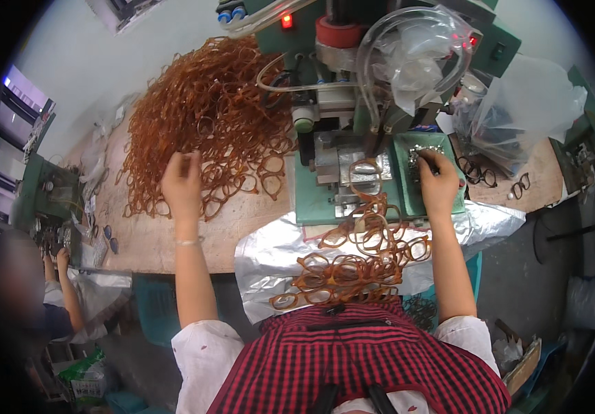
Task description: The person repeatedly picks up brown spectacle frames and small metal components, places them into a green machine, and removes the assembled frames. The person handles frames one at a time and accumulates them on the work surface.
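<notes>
Over the lower edge of a big heap of amber-brown eyeglass frames (207, 96), my left hand (183, 185) has its fingers curled together. Whatever is between those fingertips does not show. My right hand (439, 183) dips into a green tray (414, 198) at the right of the machine. Its thumb and fingers are pinched at the small shiny metal parts (416, 156) there; any piece held is too small to make out. One brown eyeglass frame (365, 178) stands at the machine's metal fixture (342, 200). Several more frames (342, 272) lie on the silver sheet over my lap.
The green bench machine (304, 200) rises straight ahead, with hoses and a plastic bag (414, 65) hanging from it. Two dark eyeglass frames (477, 171) lie right of the tray. A co-worker's hands (61, 259) are at another machine on the far left.
</notes>
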Motion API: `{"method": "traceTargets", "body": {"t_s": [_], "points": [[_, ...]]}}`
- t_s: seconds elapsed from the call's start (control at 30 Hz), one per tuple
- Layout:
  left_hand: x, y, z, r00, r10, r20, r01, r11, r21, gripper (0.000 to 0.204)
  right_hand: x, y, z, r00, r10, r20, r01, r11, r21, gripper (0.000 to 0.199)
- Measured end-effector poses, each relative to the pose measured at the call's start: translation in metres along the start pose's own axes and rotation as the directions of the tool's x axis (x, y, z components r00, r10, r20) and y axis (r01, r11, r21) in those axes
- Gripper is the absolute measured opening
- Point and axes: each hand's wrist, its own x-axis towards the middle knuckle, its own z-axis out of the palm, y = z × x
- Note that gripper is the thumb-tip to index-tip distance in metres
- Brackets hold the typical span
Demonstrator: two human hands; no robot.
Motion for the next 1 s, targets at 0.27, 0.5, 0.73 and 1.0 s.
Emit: {"method": "traceTargets", "body": {"t_s": [0.27,0.5,0.73,1.0], "points": [[-0.054,-0.004,0.056,0.972,0.173,0.161,-0.185,0.98,0.067,0.009,-0.047,-0.008,-0.071,0.996,0.002,-0.086,-0.011,0.994,-0.108,0.015],[-0.026,0.082,0.049,0.983,0.181,-0.027,-0.175,0.883,-0.435,0.007,0.007,-0.11,-0.029,0.947,-0.246,0.205,0.187,0.945,0.268,0.013],[-0.083,0.075,0.061,0.99,-0.123,0.062,0.135,0.778,-0.613,0.013,-0.011,-0.101,0.019,0.993,-0.11,0.03,0.092,0.928,0.362,0.017],[-0.015,0.185,0.006,0.956,0.242,-0.166,-0.268,0.492,-0.828,0.015,-0.013,-0.12,0.023,0.946,0.145,0.291,-0.32,0.577,0.751,0.063]]}}
